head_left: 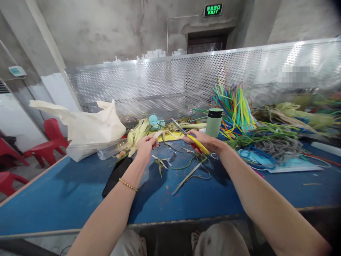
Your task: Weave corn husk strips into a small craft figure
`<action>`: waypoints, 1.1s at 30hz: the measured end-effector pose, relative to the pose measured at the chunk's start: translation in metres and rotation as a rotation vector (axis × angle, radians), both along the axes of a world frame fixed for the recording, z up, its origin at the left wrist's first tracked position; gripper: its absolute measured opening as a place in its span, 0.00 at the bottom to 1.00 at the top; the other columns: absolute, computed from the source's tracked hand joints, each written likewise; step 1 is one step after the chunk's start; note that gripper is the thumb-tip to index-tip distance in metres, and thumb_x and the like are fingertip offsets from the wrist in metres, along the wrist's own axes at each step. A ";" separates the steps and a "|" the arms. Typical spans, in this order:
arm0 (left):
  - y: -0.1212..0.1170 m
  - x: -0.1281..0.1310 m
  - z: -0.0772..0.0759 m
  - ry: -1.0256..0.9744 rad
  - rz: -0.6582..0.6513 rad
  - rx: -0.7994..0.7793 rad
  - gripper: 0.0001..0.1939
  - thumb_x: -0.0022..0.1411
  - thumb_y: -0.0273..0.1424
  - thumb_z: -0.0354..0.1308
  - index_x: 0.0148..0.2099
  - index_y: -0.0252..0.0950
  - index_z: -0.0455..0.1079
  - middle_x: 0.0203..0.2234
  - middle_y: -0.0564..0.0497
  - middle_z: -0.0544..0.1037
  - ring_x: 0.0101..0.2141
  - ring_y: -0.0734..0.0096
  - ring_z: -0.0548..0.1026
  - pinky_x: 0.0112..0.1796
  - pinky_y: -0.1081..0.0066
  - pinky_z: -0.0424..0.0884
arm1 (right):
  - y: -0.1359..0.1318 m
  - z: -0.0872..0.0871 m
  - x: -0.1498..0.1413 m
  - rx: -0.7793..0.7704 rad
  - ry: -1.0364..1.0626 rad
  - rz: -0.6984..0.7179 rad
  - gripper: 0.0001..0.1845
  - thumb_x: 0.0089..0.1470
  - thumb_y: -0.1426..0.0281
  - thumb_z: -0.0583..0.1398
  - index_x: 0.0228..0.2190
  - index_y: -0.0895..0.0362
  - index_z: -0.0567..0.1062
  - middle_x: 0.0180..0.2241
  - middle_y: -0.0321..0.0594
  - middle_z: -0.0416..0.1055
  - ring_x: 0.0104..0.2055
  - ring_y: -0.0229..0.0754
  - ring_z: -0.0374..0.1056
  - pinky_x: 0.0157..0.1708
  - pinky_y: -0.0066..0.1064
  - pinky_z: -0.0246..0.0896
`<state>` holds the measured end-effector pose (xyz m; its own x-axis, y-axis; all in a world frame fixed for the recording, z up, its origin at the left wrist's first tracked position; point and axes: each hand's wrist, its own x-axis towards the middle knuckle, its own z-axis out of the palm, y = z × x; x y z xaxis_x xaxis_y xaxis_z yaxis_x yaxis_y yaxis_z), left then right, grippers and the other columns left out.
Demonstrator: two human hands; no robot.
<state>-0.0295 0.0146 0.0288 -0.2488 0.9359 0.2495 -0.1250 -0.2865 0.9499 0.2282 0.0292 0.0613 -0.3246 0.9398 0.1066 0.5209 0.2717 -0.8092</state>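
Observation:
My left hand [147, 145] is closed, pinching a pale strip of dried husk [160, 134] that sticks out past the fingertips to the right. My right hand [204, 140] grips a pair of scissors [199, 144] with yellow and red handles. Their blades [178, 125] stand apart and point up and to the left, a short way from the strip. Below, on the blue table [157, 199], lie green and pale scraps [160, 164]. A flat strip [185, 179] and thin green cord lie under my right hand.
A white plastic bag [93, 128], a clear bottle [110, 150] and a dark phone-like slab [116, 176] are left. Behind stand a bundle of husks [138, 134] and a green tumbler [214, 124]. Coloured strips [237, 106] and tangled cords [274, 142] crowd the right. Perforated metal [160, 92] backs the table.

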 end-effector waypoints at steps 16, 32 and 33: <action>-0.004 0.004 -0.001 -0.023 -0.080 -0.028 0.06 0.44 0.27 0.62 0.23 0.32 0.67 0.16 0.53 0.69 0.17 0.77 0.65 0.20 0.74 0.55 | -0.021 -0.015 -0.054 0.054 -0.089 0.160 0.30 0.44 0.48 0.67 0.40 0.57 0.72 0.22 0.31 0.67 0.22 0.35 0.62 0.24 0.27 0.55; -0.001 0.004 0.000 -0.100 -0.128 -0.074 0.10 0.46 0.26 0.63 0.22 0.34 0.64 0.15 0.54 0.67 0.16 0.79 0.64 0.21 0.74 0.55 | -0.019 -0.021 -0.061 0.037 0.020 0.118 0.28 0.38 0.50 0.70 0.34 0.56 0.72 0.17 0.27 0.64 0.17 0.33 0.60 0.20 0.25 0.51; -0.001 0.004 0.000 -0.103 -0.133 -0.074 0.09 0.46 0.27 0.63 0.22 0.34 0.64 0.15 0.54 0.67 0.17 0.79 0.64 0.21 0.74 0.55 | -0.018 -0.021 -0.061 0.041 0.020 0.116 0.28 0.38 0.50 0.70 0.35 0.56 0.72 0.17 0.27 0.64 0.17 0.33 0.60 0.20 0.25 0.51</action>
<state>-0.0258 0.0141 0.0288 -0.1428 0.9771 0.1579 -0.2550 -0.1904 0.9480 0.1670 0.0109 0.0405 -0.4282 0.8908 0.1520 0.4680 0.3625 -0.8060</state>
